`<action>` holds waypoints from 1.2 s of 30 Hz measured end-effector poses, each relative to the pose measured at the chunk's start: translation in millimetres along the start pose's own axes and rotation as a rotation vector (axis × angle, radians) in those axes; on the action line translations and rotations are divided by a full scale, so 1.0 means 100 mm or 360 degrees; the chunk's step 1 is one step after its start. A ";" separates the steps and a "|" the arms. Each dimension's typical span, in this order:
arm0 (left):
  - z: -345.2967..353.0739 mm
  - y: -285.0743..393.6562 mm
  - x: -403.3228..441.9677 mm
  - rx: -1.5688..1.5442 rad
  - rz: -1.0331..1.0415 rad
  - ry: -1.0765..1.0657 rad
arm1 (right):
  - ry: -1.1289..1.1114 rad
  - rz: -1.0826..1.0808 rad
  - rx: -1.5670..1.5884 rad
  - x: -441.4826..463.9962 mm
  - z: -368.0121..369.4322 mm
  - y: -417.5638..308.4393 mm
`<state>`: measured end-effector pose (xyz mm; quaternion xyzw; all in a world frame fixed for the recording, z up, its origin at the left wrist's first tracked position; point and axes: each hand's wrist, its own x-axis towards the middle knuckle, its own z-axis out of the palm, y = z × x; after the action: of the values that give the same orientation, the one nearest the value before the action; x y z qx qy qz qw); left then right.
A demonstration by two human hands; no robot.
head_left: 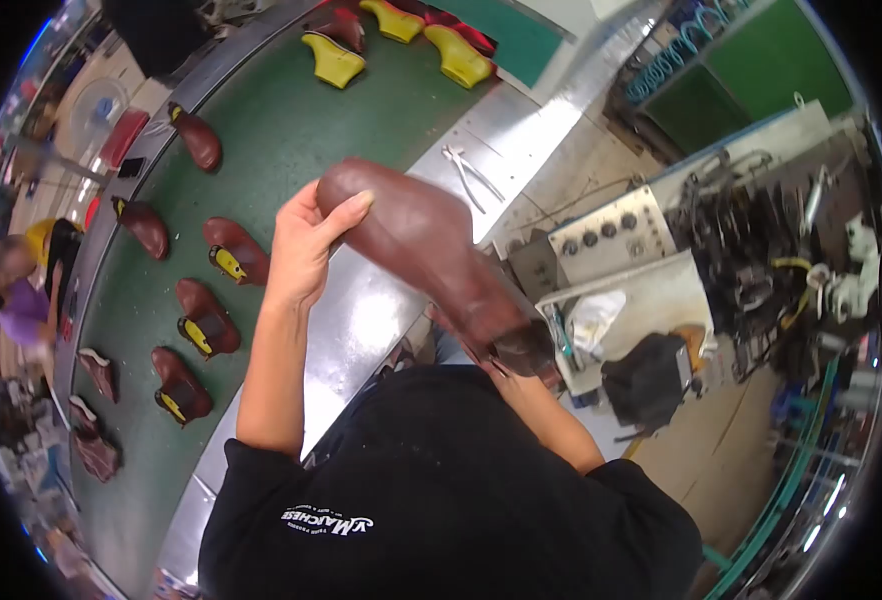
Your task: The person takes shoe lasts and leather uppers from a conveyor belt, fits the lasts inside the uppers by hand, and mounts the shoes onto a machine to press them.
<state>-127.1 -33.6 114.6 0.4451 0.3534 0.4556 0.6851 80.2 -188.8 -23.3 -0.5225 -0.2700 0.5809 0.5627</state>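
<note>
A brown leather boot upper is held up in front of me, slanting from its rounded toe at upper left to its ankle opening at lower right. My left hand grips the toe end, thumb pressed on top of the leather. At the lower end, my right hand holds the ankle part from below, most of its fingers hidden behind the leather. Lasting pincers lie on the metal bench edge beyond the boot.
A green conveyor table on the left carries several brown boots with yellow lasts. Yellow lasts stand at its far end. To the right are a control box with knobs and a tray with tools. A co-worker is across the table.
</note>
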 end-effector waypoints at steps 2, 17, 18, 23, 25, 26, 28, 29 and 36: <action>-0.20 -0.38 -0.08 0.0008 -0.0194 -0.0005 | -0.0171 0.0223 0.0962 -0.22 0.07 -0.16; -0.07 -1.60 -0.14 0.0689 -0.0589 -0.0751 | 0.0173 0.0663 0.1777 -0.28 -0.88 0.78; -0.04 -1.69 -0.10 0.0682 -0.0585 -0.0720 | 0.0121 0.0665 0.1756 -0.15 -0.91 0.87; -0.26 -1.73 0.23 0.1055 -0.0462 -0.0354 | -0.0048 0.0661 0.1716 0.52 -0.93 1.39; -0.45 -1.77 0.36 0.1139 -0.0420 -0.0195 | -0.0039 0.0641 0.1710 0.65 -0.92 1.55; -0.49 -1.75 0.40 0.1441 -0.0358 -0.0156 | -0.0032 0.0626 0.1700 0.68 -0.93 1.61; -0.80 -2.25 0.54 0.1565 0.0050 -0.0026 | -0.0022 0.0590 0.1706 0.72 -0.96 1.72; -0.82 -2.36 0.58 0.1501 0.0058 0.0028 | -0.0040 0.0555 0.1683 0.73 -0.97 1.76; -0.64 -2.60 0.72 0.1257 -0.0282 0.0532 | 0.0426 0.0783 0.1093 0.86 -1.02 1.76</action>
<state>-79.5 3.2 -155.7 0.5610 0.6435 0.2908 0.4321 123.5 -175.3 -240.0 -0.4247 0.1463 0.6808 0.5786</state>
